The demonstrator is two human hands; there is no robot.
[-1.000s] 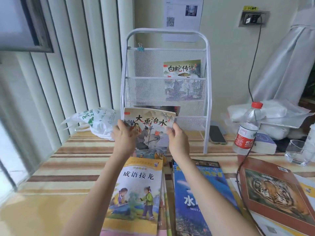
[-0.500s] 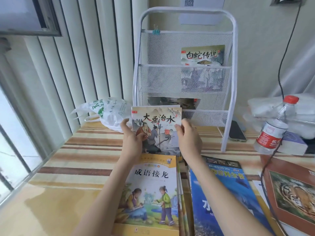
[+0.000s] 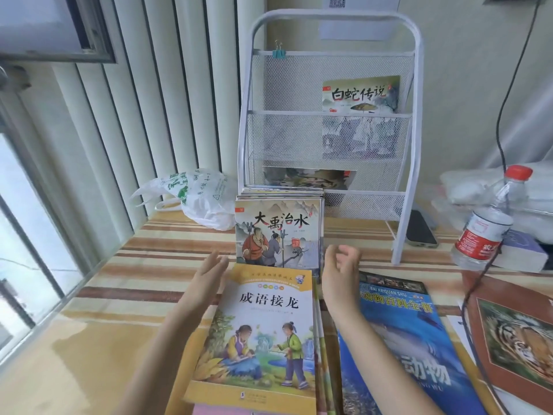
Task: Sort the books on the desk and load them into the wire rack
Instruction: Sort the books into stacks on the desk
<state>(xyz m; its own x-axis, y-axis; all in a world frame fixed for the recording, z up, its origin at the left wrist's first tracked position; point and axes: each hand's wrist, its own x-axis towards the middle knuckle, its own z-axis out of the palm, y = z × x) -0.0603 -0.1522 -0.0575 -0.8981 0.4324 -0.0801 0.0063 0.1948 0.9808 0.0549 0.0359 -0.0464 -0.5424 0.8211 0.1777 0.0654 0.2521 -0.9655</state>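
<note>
- The small picture book (image 3: pixel 278 232) lies flat on top of a stack of thin books (image 3: pixel 282 191), just in front of the wire rack (image 3: pixel 329 121) — sorted, judging by this, but not yet loaded.
- The rack holds two books; most are left on the desk (image 3: pixel 155 265).
- Its cover looks glossy and thin.
- The left hand (image 3: pixel 209 274) is open with straight fingers, the right hand (image 3: pixel 341 271) loosely curled — both hold nothing.

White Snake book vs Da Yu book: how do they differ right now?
White Snake book stands in the rack's top pocket, lower half behind mesh. Da Yu book lies flat atop a stack on the desk, cover fully visible. Both share ink-painting covers with black brush titles.
</note>
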